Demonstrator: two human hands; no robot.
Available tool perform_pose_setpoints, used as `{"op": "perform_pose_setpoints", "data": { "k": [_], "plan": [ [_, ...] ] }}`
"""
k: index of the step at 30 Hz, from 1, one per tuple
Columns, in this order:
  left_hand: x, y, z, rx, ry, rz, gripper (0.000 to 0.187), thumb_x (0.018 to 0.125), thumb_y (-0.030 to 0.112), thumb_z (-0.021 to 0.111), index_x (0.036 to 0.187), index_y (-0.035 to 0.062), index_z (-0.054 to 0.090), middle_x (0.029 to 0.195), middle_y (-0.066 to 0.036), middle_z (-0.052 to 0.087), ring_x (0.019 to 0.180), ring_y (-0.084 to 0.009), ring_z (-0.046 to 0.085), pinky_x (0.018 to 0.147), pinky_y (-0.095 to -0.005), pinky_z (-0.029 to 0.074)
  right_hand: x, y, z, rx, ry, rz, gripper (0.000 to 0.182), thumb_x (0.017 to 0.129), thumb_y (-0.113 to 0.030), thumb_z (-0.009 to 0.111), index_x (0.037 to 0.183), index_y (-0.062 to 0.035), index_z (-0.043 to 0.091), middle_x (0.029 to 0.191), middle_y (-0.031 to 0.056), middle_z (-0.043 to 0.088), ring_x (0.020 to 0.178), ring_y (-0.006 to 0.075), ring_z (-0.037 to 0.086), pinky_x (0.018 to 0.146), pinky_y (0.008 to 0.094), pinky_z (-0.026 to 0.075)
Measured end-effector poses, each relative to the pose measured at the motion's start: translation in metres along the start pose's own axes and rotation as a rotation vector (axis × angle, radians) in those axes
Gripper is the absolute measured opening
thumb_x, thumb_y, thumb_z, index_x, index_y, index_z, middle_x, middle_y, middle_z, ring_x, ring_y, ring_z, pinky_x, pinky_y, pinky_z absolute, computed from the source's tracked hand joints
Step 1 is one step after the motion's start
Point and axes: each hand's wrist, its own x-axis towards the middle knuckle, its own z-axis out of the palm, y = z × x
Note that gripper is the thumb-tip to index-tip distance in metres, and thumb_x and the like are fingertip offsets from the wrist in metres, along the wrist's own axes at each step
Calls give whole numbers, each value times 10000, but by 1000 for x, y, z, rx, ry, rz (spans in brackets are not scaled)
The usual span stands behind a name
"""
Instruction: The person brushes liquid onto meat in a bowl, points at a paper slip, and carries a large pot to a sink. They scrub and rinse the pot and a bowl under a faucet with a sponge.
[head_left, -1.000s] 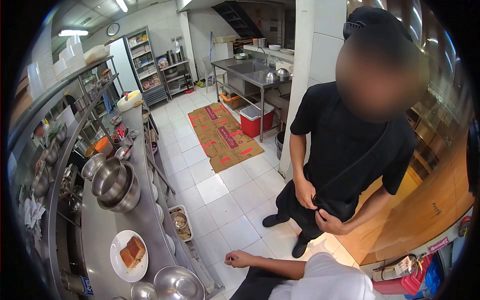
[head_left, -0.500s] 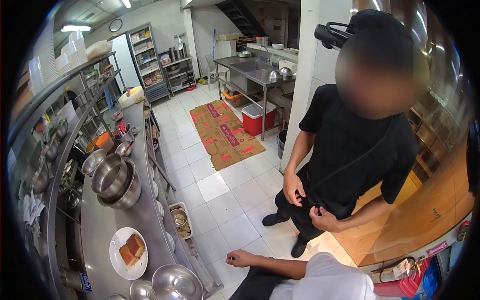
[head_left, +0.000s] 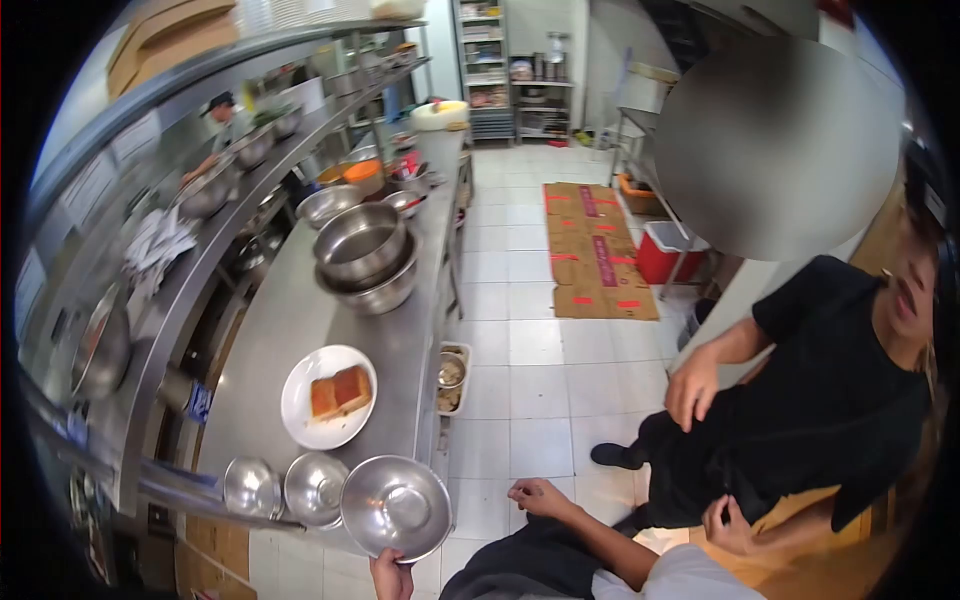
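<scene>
The left hand (head_left: 390, 574) is clamped on a steel bowl's (head_left: 397, 508) rim; beyond it, a plate (head_left: 298, 412) of bread (head_left: 341, 393) sits on the desk (head_left: 262, 345). The right hand (head_left: 541, 497) hangs loosely curled.

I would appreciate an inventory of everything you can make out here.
Counter: 1, grey, left
Plate: 1, white, on counter
Food portion: 1, brown, on plate
Near bowls: 3, silver, counter's end
Stacked vessels: 2, silver, beyond plate
Tub: 1, orange, on counter
Cardboard: 1, brown, on floor
Cooler: 1, red-white, beside cardboard
Co-worker: 1, black clothes, right
Distant person: 1, dark cap, behind shelves
Left hand: 1, bare, on bowl rim
Right hand: 1, bare, near dark clothing
</scene>
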Motion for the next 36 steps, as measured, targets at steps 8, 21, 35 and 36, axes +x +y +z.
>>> {"op": "perform_pose_setpoints", "data": {
  "k": [8, 21, 35, 36],
  "plan": [
    [-13, 2, 2, -34, 65, 28, 542, 623, 10, 429, 1159, 3, 348, 1000, -145, 502, 852, -289, 547, 724, -437, 484, 14, -1, 7, 0, -75, 5, 267, 834, -261, 517, 847, -2, 583, 612, 46, 563, 587, 106, 534, 565, 252, 425],
    [-1, -7, 21, 171, -8, -88, 635, 753, 130, 519, 1300, 100, 198, 1107, -93, 470, 938, -187, 501, 715, -329, 462, 22, -115, 31, 62, -357, -130, 304, 810, -235, 490, 989, 10, 457, 640, 99, 531, 398, 161, 494, 309, 242, 375],
    [-1, -14, -17, 259, -90, -18, 764, 810, 398, 520, 1348, 132, 47, 1215, -146, 411, 934, -180, 523, 727, -306, 455, 112, -127, 52, 107, -136, -39, 245, 698, -115, 446, 894, 29, 467, 487, 69, 448, 352, 147, 461, 276, 251, 346],
    [0, -18, -20, 257, -94, -22, 740, 814, 386, 518, 1345, 129, 73, 1207, -141, 420, 917, -173, 524, 722, -303, 452, 112, -125, 57, 108, -123, -34, 253, 703, -115, 446, 910, 28, 464, 500, 71, 453, 356, 147, 464, 277, 250, 348]
  ]
}}
